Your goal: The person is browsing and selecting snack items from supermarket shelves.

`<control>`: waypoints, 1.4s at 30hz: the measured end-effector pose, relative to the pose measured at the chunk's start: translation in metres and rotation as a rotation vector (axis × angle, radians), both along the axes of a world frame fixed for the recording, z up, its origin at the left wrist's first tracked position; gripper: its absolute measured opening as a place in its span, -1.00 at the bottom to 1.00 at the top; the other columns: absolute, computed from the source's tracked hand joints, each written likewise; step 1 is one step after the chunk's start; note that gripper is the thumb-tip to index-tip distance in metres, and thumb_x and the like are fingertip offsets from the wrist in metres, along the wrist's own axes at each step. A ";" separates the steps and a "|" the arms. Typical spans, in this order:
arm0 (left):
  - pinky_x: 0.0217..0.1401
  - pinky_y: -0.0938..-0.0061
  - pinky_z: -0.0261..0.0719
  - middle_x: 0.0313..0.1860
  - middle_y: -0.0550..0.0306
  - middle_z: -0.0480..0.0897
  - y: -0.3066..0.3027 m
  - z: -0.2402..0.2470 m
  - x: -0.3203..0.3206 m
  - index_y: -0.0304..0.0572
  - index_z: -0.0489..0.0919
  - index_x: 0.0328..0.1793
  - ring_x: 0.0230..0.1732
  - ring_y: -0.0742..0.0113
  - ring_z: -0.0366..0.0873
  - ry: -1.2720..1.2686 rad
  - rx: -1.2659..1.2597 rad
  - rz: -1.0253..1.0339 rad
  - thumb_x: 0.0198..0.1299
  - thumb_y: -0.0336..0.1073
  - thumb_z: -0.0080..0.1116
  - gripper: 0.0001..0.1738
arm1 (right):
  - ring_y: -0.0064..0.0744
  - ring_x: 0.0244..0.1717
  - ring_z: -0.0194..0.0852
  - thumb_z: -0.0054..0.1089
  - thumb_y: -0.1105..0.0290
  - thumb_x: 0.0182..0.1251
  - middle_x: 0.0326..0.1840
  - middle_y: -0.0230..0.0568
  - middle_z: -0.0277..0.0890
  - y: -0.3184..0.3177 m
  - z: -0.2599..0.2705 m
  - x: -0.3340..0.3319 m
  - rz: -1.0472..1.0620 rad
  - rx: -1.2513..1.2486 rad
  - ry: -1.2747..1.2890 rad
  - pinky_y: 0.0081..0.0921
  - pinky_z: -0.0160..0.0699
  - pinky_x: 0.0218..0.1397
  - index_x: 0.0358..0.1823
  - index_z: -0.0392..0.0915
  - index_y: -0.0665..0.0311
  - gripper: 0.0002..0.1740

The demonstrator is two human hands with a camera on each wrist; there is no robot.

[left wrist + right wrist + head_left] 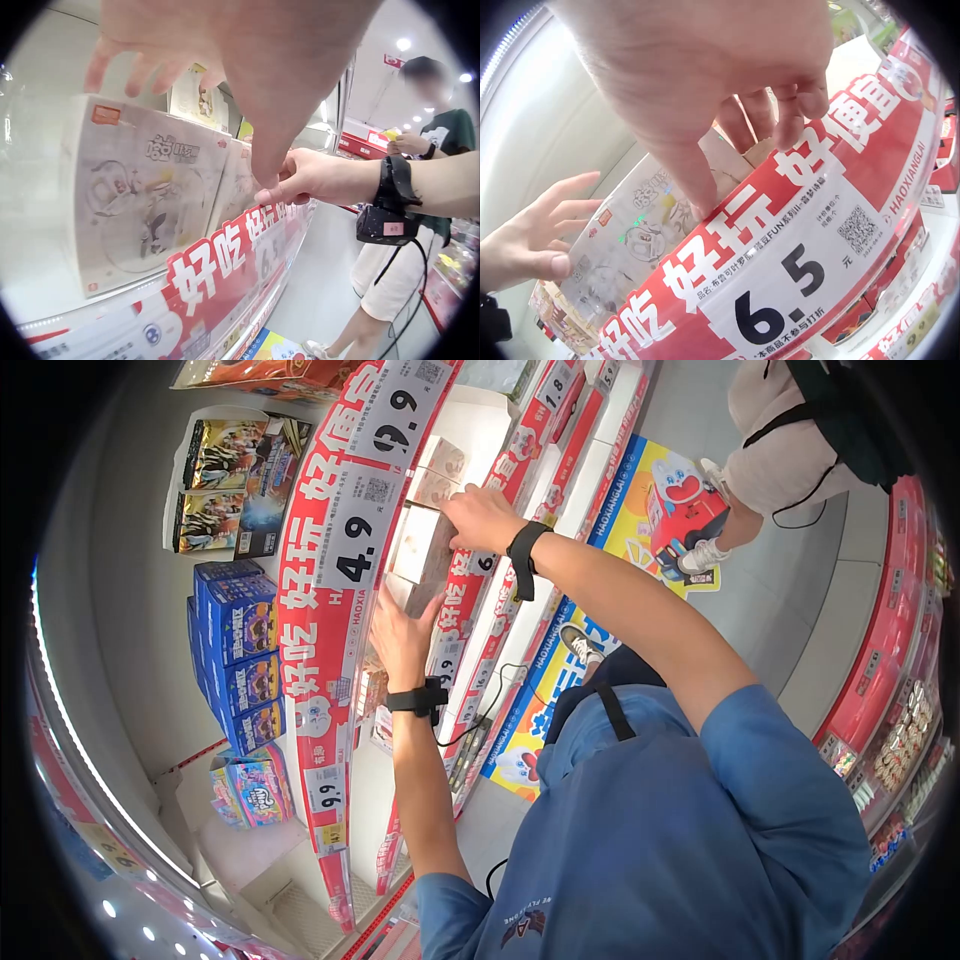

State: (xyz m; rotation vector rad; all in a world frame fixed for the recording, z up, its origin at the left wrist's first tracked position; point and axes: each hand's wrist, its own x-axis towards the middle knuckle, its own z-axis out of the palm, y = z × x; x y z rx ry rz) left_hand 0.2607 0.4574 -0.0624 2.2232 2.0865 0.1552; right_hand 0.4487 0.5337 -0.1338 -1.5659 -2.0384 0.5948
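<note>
White picture-printed boxes stand in a row on the shelf; the nearest white box [150,199] shows a cartoon figure and an orange label in the left wrist view. At its left end my left hand [402,640] spreads its fingers, the thumb apart from them. In the right wrist view this left hand [536,236] lies beside the printed face. My right hand [485,520] is at the other end of the row, thumb on a box front and fingers bent over its edge. That white box [667,195] sits behind the red price strip [727,247], partly covered by the hand.
Blue boxes [245,650], a colourful pony box [250,790] and dark card packs [220,485] stand on the upper shelf. A price strip [340,560] runs along its edge. Another person [442,142] stands in the aisle at the right. Floor stickers [660,510] lie below.
</note>
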 end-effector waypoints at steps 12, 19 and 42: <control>0.28 0.06 0.34 0.40 -0.45 0.14 0.026 -0.016 0.007 -0.18 0.14 0.50 0.30 -0.35 0.30 -0.099 0.011 -0.074 0.02 -0.12 0.40 -0.04 | -0.14 -0.30 0.65 0.22 0.41 -0.02 -0.50 -0.08 0.62 0.003 -0.002 -0.017 -0.047 0.153 -0.025 -0.27 0.63 -0.34 -0.56 0.65 0.22 -0.92; 0.15 0.09 0.38 0.09 -0.46 0.42 0.029 0.004 0.016 -0.26 0.14 0.49 0.07 -0.32 0.42 -0.187 -0.140 0.051 -0.04 -0.20 0.45 0.00 | -0.13 -0.34 0.65 0.19 0.43 -0.04 -0.51 -0.10 0.61 0.008 -0.010 -0.029 -0.095 0.196 -0.021 -0.26 0.60 -0.34 -0.58 0.64 0.22 -0.92; 0.29 0.24 0.45 0.40 -0.40 0.15 0.041 -0.021 -0.006 -0.21 0.22 0.46 0.40 -0.26 0.18 -0.171 0.014 0.013 -0.13 -0.37 0.51 -0.02 | -0.20 -0.15 0.56 0.13 0.42 0.01 -0.38 -0.19 0.59 0.032 -0.037 -0.041 -0.070 0.260 0.117 -0.31 0.53 -0.05 -0.54 0.66 0.21 -0.87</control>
